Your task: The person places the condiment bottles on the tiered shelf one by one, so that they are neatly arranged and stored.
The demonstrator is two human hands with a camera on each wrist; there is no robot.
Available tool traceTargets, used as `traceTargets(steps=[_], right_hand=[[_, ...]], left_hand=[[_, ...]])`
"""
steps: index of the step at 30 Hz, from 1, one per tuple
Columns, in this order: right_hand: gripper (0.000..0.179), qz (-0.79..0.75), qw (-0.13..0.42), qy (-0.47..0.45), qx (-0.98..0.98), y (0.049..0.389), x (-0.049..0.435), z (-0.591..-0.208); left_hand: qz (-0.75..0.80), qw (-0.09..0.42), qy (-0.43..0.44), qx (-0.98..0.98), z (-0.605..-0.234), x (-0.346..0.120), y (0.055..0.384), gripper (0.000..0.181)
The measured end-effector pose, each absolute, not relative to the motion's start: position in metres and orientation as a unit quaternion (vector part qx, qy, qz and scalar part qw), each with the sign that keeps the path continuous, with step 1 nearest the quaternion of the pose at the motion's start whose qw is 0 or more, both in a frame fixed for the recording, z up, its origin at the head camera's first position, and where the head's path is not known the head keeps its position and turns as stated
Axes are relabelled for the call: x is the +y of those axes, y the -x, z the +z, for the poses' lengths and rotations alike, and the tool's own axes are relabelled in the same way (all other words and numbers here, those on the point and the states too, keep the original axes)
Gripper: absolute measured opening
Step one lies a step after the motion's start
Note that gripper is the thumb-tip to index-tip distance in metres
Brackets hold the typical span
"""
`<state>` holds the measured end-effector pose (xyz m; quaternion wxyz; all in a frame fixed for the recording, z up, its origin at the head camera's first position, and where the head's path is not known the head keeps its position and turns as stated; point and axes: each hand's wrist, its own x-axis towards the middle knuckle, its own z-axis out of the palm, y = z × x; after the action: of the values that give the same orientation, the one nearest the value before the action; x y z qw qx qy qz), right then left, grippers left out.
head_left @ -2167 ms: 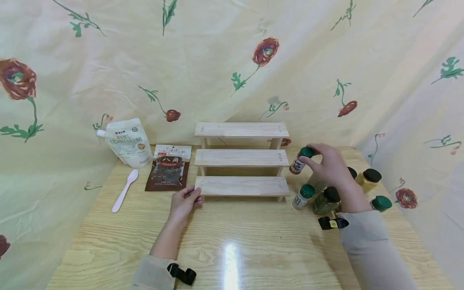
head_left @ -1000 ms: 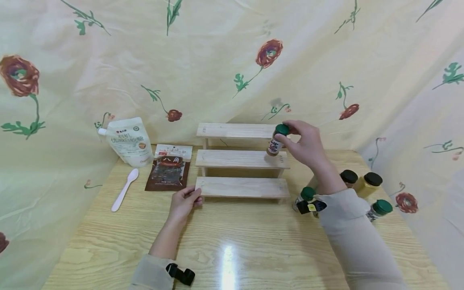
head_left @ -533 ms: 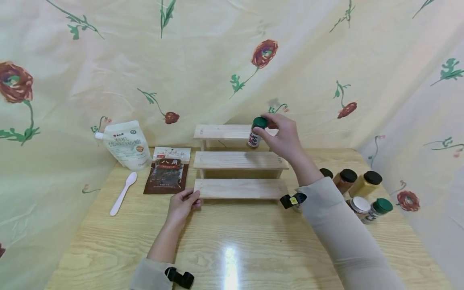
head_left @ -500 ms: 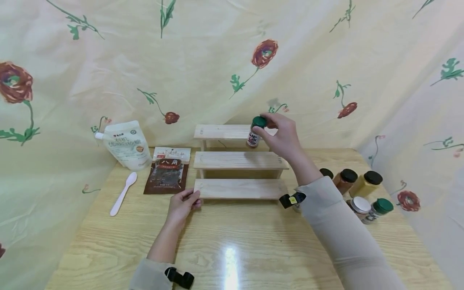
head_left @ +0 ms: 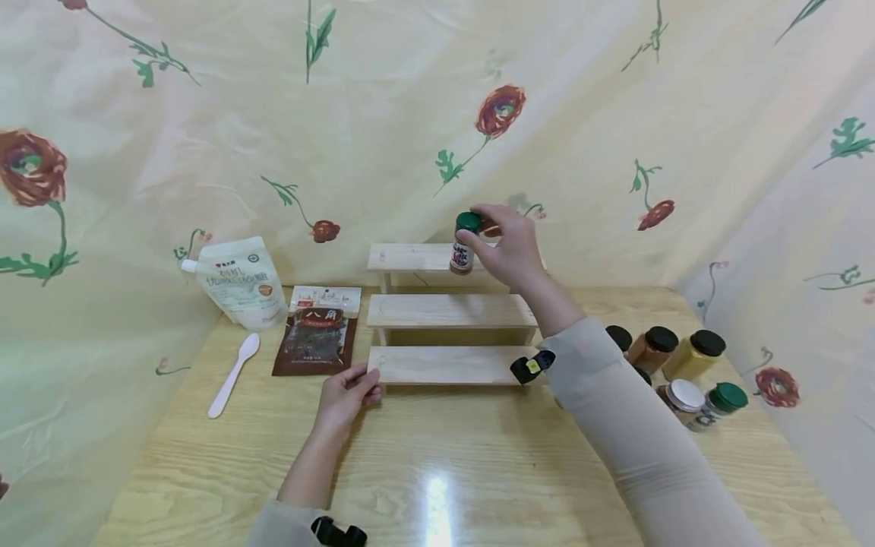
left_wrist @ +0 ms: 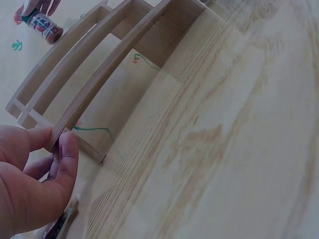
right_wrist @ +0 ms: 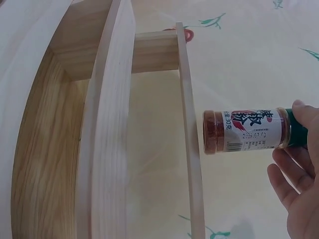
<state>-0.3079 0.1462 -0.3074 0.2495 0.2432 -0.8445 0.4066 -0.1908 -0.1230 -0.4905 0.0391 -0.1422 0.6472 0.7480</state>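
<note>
A three-tier wooden shelf rack (head_left: 451,310) stands at the back middle of the table. My right hand (head_left: 509,247) grips a small spice jar (head_left: 462,254) by its green cap, with the jar hanging just above the top tier. Reddish powder shows through the jar's clear base in the right wrist view, and its label is white. With thumb and fingers my left hand (head_left: 346,395) pinches the left end of the lowest tier; the left wrist view shows the thumb above the board (left_wrist: 107,69) and fingertips under it.
Several spice jars (head_left: 690,355) with black, white and green caps stand at the right, partly behind the right sleeve. On the left are a white spouted pouch (head_left: 241,282), a brown star anise packet (head_left: 317,332) and a white spoon (head_left: 234,376). A flowered cloth (head_left: 383,137) hangs behind.
My right hand has carried the green-capped jar from the right side leftward and up over the rack's top tier. The left hand keeps its hold on the lowest tier.
</note>
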Motion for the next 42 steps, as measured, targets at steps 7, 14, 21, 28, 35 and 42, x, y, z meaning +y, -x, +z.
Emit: traceTargets(steps=[7,14,21,28,35,42], right_hand=[[0.04,0.399,0.241,-0.251,-0.848,0.323,0.133,-0.31],[0.04,0.403,0.225,-0.256,-0.849,0.339,0.108,-0.308],[0.038,0.419,0.189,-0.247,-0.853,0.348,0.083,-0.301],[0.041,0.431,0.16,-0.226,-0.859,0.351,0.063,-0.301],[0.052,0.39,0.135,-0.215,-0.885,0.356,0.056,-0.307],[0.074,0.405,0.102,-0.208,-0.884,0.352,0.067,-0.321]], left_hand=[[0.756,0.039,0.122,0.642,-0.491,-0.123,0.19,0.037],[0.756,0.041,0.129,0.64,-0.493,-0.126,0.191,0.038],[0.757,0.046,0.13,0.639,-0.492,-0.128,0.193,0.042],[0.758,0.041,0.131,0.637,-0.493,-0.127,0.193,0.042],[0.755,0.044,0.138,0.639,-0.495,-0.127,0.195,0.041],[0.756,0.044,0.139,0.638,-0.495,-0.127,0.195,0.04]])
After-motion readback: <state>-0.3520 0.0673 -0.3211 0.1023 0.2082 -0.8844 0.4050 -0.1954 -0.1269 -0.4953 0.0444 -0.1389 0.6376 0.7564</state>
